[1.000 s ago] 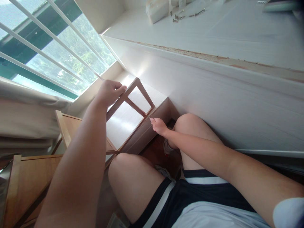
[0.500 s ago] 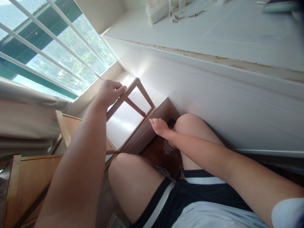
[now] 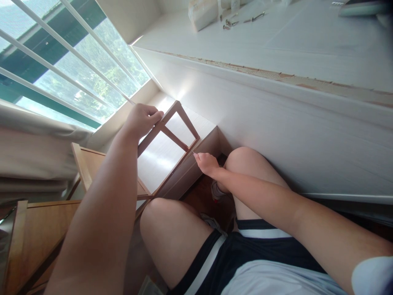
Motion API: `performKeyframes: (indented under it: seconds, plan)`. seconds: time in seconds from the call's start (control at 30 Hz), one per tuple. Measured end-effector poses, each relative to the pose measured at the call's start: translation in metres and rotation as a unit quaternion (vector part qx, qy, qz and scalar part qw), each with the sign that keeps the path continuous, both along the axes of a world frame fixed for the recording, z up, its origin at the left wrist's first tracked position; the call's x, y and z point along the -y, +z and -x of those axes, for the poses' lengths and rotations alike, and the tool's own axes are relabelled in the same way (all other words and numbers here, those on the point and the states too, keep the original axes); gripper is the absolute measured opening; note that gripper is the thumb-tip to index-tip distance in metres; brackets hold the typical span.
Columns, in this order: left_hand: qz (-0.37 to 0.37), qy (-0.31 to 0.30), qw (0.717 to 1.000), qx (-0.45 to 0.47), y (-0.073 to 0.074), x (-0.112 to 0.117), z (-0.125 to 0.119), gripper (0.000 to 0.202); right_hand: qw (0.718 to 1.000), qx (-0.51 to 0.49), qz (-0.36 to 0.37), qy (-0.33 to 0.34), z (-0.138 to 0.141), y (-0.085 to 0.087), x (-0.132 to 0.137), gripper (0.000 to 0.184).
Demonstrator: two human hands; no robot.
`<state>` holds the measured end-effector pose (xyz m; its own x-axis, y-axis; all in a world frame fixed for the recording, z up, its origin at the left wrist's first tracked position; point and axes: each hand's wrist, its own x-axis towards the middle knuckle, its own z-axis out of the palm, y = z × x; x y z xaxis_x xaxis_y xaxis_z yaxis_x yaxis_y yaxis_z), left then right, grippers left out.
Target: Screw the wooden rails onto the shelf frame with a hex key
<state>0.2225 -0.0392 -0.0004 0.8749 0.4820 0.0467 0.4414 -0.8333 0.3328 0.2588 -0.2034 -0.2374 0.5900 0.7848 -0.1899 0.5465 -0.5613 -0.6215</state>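
Observation:
My left hand [image 3: 141, 119] is closed round the upper rail of a light wooden frame [image 3: 175, 139] that leans beside the white panel. My right hand [image 3: 206, 162] is pinched on a thin metal tool [image 3: 193, 152] whose tip meets the frame's lower corner. What kind of tool it is stays too small to tell. Both my bare knees sit just below the hands.
A tall white panel [image 3: 291, 135] runs along the right, with screws [image 3: 229, 23] and a white packet [image 3: 202, 12] lying on its top surface. A barred window [image 3: 61, 61] is at the left. Brown wooden furniture parts [image 3: 39, 233] lie at lower left.

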Motion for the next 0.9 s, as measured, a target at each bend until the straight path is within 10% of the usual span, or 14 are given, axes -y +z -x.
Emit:
performKeyframes:
  seconds: [0.9]
  plan:
    - [-0.002, -0.007, 1.0, -0.001, 0.0004, -0.0009, -0.0002, 0.036, 1.0, 0.01, 0.006, -0.006, -0.0006, 0.0008, -0.0004, 0.064]
